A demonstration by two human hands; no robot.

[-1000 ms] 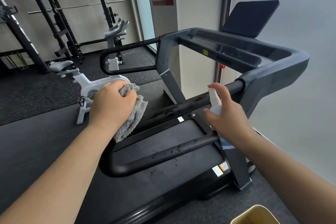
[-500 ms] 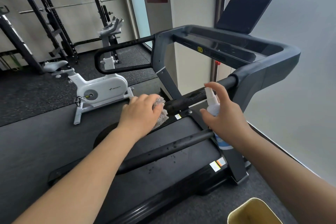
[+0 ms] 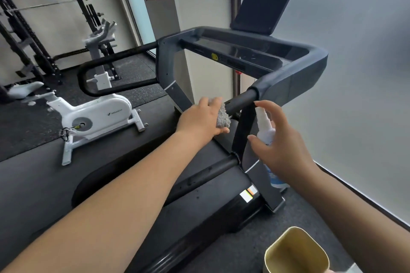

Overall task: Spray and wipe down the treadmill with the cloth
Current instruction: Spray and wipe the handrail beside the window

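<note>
A dark grey treadmill (image 3: 295, 73) fills the middle of the view, with a black screen (image 3: 261, 10) on top and a black side handrail (image 3: 240, 101) on its right side. My left hand (image 3: 200, 118) grips a grey fluffy cloth (image 3: 222, 116) wrapped against that handrail, close to the upright post. My right hand (image 3: 286, 148) holds a white spray bottle (image 3: 265, 127) upright just right of the post, index finger raised over the nozzle. The bottle's lower part with a blue label shows below my palm.
A white exercise bike (image 3: 95, 115) stands on the left beside the treadmill belt (image 3: 210, 186). A black weight rack (image 3: 28, 40) is at the back left. A yellow bin (image 3: 296, 250) sits at the lower right by the grey wall (image 3: 366, 73).
My left hand has carried the cloth from the left across to the right-side handrail and slid it along the bar toward the post. My right hand keeps the bottle in about the same place.
</note>
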